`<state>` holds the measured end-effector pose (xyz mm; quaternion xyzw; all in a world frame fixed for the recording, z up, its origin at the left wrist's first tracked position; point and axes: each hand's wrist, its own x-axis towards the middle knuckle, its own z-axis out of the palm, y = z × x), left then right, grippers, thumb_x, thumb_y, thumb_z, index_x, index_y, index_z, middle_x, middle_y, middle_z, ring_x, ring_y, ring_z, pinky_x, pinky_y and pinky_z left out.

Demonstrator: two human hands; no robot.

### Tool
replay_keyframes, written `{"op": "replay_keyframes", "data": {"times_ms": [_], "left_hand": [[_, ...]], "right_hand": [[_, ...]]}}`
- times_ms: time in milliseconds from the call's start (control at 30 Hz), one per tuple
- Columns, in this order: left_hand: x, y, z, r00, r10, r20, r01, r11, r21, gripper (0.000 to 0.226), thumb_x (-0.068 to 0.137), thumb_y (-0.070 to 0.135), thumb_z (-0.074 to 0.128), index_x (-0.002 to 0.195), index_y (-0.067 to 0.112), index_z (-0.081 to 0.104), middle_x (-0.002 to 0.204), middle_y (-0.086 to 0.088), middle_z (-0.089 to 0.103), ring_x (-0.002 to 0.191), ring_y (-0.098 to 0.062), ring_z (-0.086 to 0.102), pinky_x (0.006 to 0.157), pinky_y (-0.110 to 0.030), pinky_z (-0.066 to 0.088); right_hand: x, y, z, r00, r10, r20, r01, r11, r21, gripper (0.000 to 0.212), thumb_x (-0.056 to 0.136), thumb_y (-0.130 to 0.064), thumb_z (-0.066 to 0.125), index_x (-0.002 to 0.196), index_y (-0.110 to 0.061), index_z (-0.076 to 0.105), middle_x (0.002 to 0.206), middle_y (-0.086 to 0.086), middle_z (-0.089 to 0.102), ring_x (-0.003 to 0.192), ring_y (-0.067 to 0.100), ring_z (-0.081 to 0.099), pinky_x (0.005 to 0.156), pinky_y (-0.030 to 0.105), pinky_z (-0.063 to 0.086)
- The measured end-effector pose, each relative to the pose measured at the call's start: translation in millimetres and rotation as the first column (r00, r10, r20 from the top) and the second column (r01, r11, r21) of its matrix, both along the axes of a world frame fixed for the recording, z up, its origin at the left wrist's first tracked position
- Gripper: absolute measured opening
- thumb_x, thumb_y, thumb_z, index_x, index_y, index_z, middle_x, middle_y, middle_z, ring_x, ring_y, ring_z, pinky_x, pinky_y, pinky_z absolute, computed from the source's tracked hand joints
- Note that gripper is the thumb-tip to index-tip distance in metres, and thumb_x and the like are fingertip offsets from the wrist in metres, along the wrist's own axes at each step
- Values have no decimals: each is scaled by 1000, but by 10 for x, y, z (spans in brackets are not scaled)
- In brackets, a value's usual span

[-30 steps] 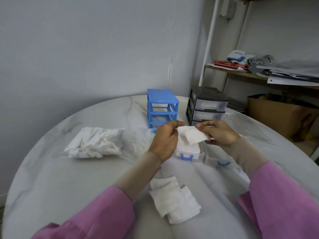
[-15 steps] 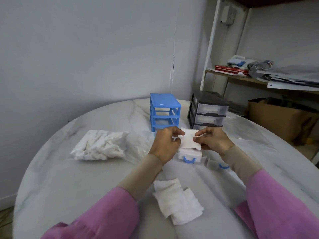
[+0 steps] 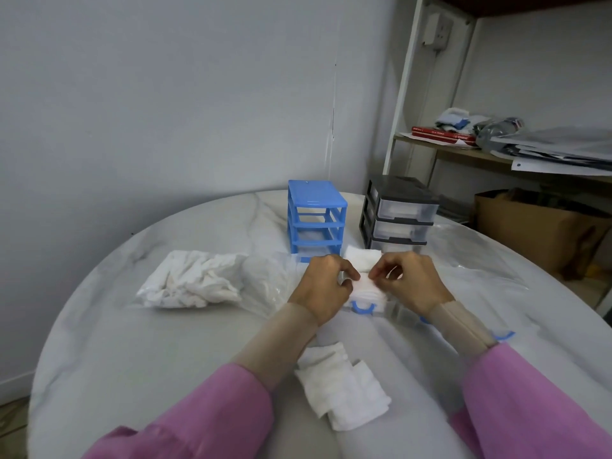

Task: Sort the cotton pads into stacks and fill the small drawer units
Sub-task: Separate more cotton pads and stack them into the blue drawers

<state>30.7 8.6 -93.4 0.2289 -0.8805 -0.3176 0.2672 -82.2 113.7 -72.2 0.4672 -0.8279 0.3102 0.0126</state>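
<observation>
Near the table's point(image 3: 99, 342) far edge, left hand point(image 3: 326, 286) and right hand point(image 3: 409, 281) pinch soft white cotton pads point(image 3: 366, 288), half-hiding the clear drawer point(image 3: 364, 306).

I see the left hand point(image 3: 326, 286) and right hand point(image 3: 409, 281) pinching a white cotton pad point(image 3: 364, 284) on top of a full clear drawer point(image 3: 364, 304) with a blue handle. Behind stand a blue drawer unit point(image 3: 316, 220) and a black drawer unit point(image 3: 399, 215). Loose pads point(image 3: 342, 394) lie near me on the marble table point(image 3: 132, 342); a bag of pads point(image 3: 193, 279) lies at left.
</observation>
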Motion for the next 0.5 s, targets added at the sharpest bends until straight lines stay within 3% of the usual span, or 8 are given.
{"op": "replay_keyframes", "data": {"times_ms": [167, 300, 500], "left_hand": [[26, 29, 49, 999, -14, -39, 15, 1000, 17, 22, 89, 1, 53, 100, 9, 70, 116, -6, 63, 108, -18, 55, 94, -16, 38], [91, 50, 134, 990, -25, -138, 40, 994, 103, 24, 88, -3, 51, 96, 9, 70, 113, -8, 64, 107, -18, 57, 98, -27, 44], [297, 139, 171, 976, -67, -206, 84, 994, 73, 26, 86, -8, 50, 94, 6, 71, 96, -2, 69, 86, -5, 57, 78, -1, 41]], "right_hand": [[-5, 33, -7, 1000, -28, 13, 28, 999, -46, 13, 82, 0, 64, 85, -9, 72, 87, 3, 66, 67, 4, 51, 59, 2, 39], [50, 99, 29, 999, -35, 5, 35, 993, -113, 15, 82, 2, 62, 84, -11, 71, 81, -1, 63, 67, 5, 51, 62, -1, 40], [294, 311, 72, 971, 236, 25, -235, 971, -34, 25, 79, 0, 63, 75, -24, 67, 79, -7, 68, 67, 7, 57, 62, 6, 41]]}}
